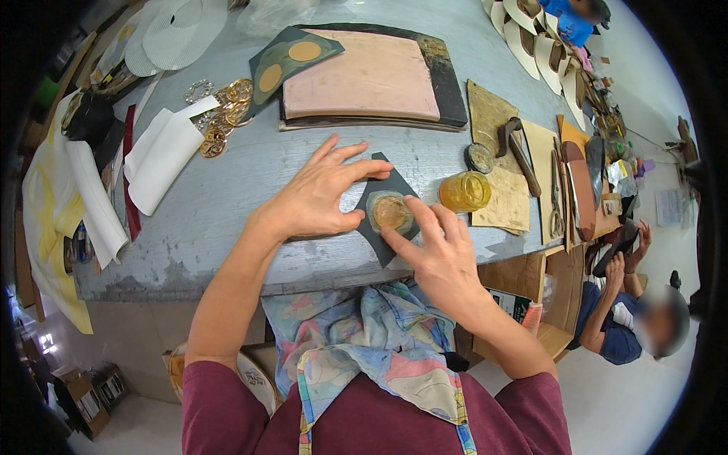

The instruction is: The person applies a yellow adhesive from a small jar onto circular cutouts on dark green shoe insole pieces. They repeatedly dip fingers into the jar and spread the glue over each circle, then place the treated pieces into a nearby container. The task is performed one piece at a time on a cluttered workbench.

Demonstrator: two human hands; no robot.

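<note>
A dark grey angular sheet point(390, 180) lies near the table's front edge. On it sits a round tan disc point(389, 213) ringed by a pale greenish smear. My left hand point(322, 189) is open, its fingers spread along the sheet's left side; the index fingertip reaches the upper corner and the thumb tip comes to the left edge near the disc. From the right, my right hand point(442, 241) has thumb and index fingertip on the disc's rim, gripping it. Just beyond that hand stands a glass jar point(465, 192) of yellow, honey-coloured contents.
Behind lies a pink slab point(356, 72) on a black board, overlapped by a dark sheet point(273, 67) with two tan discs. Gold rings point(227, 114) and white rolls point(163, 163) are leftward. A hammer point(519, 155), jar lid point(478, 158) and scissors point(556, 216) lie rightward. Another person point(622, 318) works at right.
</note>
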